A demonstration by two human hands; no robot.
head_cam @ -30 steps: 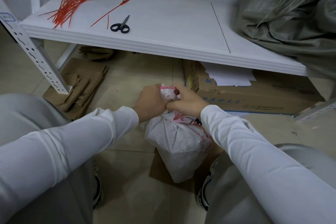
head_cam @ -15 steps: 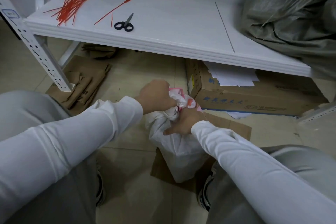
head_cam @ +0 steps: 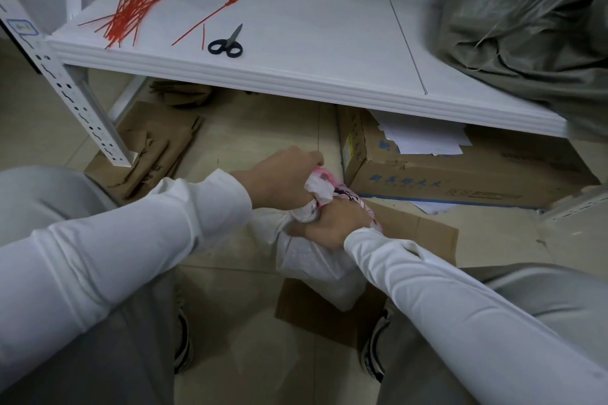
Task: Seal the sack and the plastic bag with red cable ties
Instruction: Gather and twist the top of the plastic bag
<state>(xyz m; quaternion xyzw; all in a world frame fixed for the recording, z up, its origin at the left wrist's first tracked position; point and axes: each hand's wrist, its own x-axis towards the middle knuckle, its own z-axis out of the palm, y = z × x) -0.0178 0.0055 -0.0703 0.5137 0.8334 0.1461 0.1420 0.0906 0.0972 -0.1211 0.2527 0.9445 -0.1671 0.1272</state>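
A white plastic bag (head_cam: pixel 316 266) with pink print stands on a flat piece of cardboard (head_cam: pixel 418 233) on the floor between my knees. My left hand (head_cam: pixel 283 181) is closed around the bunched top of the bag. My right hand (head_cam: pixel 329 223) grips the twisted neck just below it. A bundle of red cable ties (head_cam: pixel 131 13) lies at the far left of the white shelf (head_cam: pixel 296 76), and one single red tie (head_cam: pixel 207 20) lies beside it. A grey-green sack (head_cam: pixel 533 20) fills the shelf's right end.
Black-handled scissors (head_cam: pixel 227 43) lie on the shelf next to the single tie. Under the shelf sits a cardboard box (head_cam: pixel 460 174) with white papers in it. Folded cardboard (head_cam: pixel 148 154) lies by the perforated shelf post (head_cam: pixel 75 108) at the left.
My right hand has slid down from the bag's top to its neck, while my left hand stays on the bunched top. The neck looks more tightly twisted.
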